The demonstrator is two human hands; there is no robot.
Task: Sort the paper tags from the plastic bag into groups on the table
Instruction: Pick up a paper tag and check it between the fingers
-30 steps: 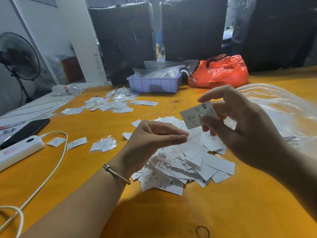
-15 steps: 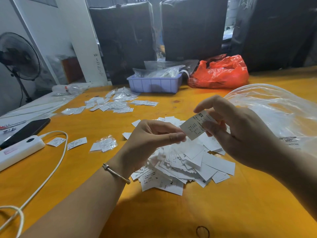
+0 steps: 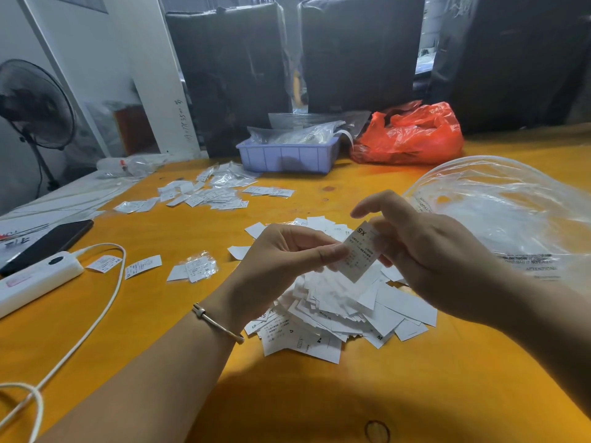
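Two hands are raised together over the middle of the orange counter [image 3: 415, 394], and one paper tag [image 3: 359, 255] marked "XS" is pinched between them. The left hand [image 3: 281, 266] is curled, its thumb and forefinger closed on the tag's lower left edge; a thin bracelet [image 3: 217, 322] is worn at its wrist. The right hand [image 3: 425, 257] is curled round the tag's right side, with its index finger lifted and bent above the tag's top corner. The tag is held tilted, just above a loose heap of white tags [image 3: 335, 314] lying directly beneath both hands.

Sorted tags are seen elsewhere: a small group [image 3: 195, 268] near the left, two single tags [image 3: 128, 265] beside it, and a wider spread [image 3: 208, 195] farther back, before a blue bin [image 3: 287, 156]. A clear plastic bag [image 3: 511, 212] is spread at the right, close to the right hand, and a red bag [image 3: 412, 135] lies behind it by the far edge. At the left edge a white power strip [image 3: 35, 278], its cable [image 3: 96, 318] and a dark phone [image 3: 48, 243] are laid. Bare counter is left between the heap and the cable, and across the whole near edge in front of the forearms.
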